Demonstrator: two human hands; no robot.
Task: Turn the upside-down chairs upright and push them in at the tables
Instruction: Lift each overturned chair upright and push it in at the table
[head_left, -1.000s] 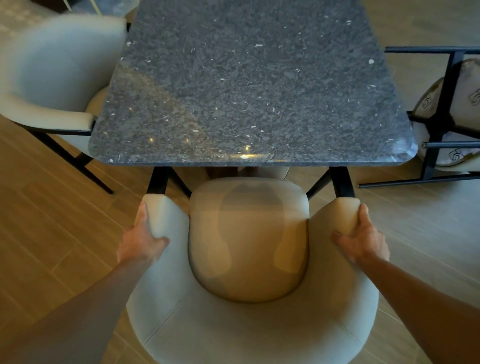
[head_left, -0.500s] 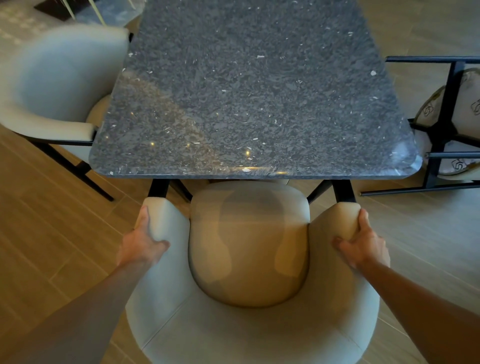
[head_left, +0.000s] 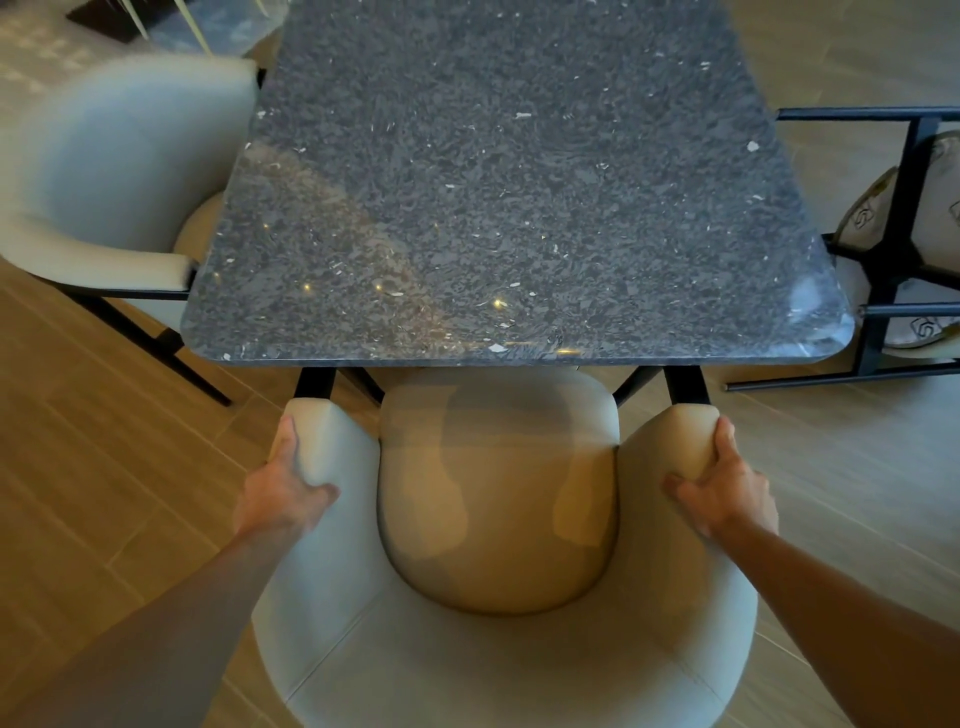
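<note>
- A room with a pale wood-plank floor (head_left: 104, 467), and in the middle of it a dark speckled stone desk (head_left: 519, 208) with rounded corners, seen from above.
- The upright chair (head_left: 498, 649) nearest the person stands at the near edge of the desk, its tan seat cushion (head_left: 498, 493) facing up and its front lip just tucked beneath the stone edge.
- Against a second ago, the desk edge sits lower over the cushion and covers more of it: the chair has slid forward a little. I judge this chair already righted and its push-in under way, not finished, since most of the seat remains outside.
- The left hand (head_left: 283, 493) holds the left armrest end, fingers along the outside and thumb over the inner face; the right hand (head_left: 724, 483) holds the right armrest end likewise. Each grip is wrapped on the chair.
- Edges: the armrest tips lie just short of the desk edge, beside the black desk legs (head_left: 685, 384). Whether the armrests pass under the stone cannot be told from above; if not, they would set the stop.
- Room: the gap between the black legs seems to take the seat, with little spare at either side, so a straight push looks wise.
- Outward: a second padded chair (head_left: 104, 182) stands upright and pushed in at the left side.
- At the right, an overturned chair (head_left: 904, 234) shows its black frame and seat underside, near the desk corner; it looks like the next one to turn, with open floor around it.
</note>
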